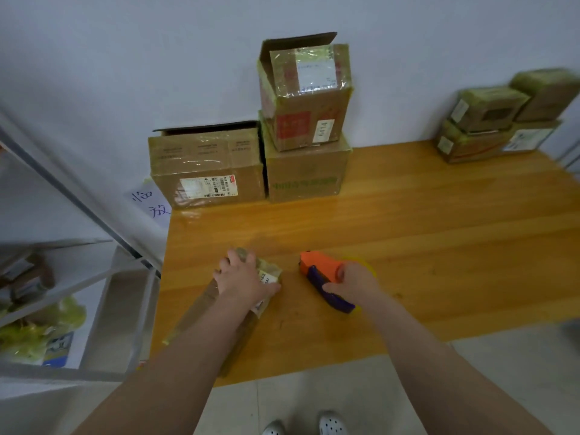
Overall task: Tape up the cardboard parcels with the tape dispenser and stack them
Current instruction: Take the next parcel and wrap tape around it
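Your left hand point(241, 276) grips the parcel point(196, 312), bench's point(408, 246) near edge.
Your right hand point(354, 282) grips the dispenser point(320, 268); taping and stacking look undone; boxes point(301, 120) stand stacked at the back edge.

A glossy orange-wood table point(439, 246) stood against a plain pale wall point(125, 58), a grey metal shelving rack point(78, 197) just beside its left edge, pale floor tiles point(314, 394) below its near edge.

Parcel depot: stacked cartons point(306, 127), shelving point(94, 215)
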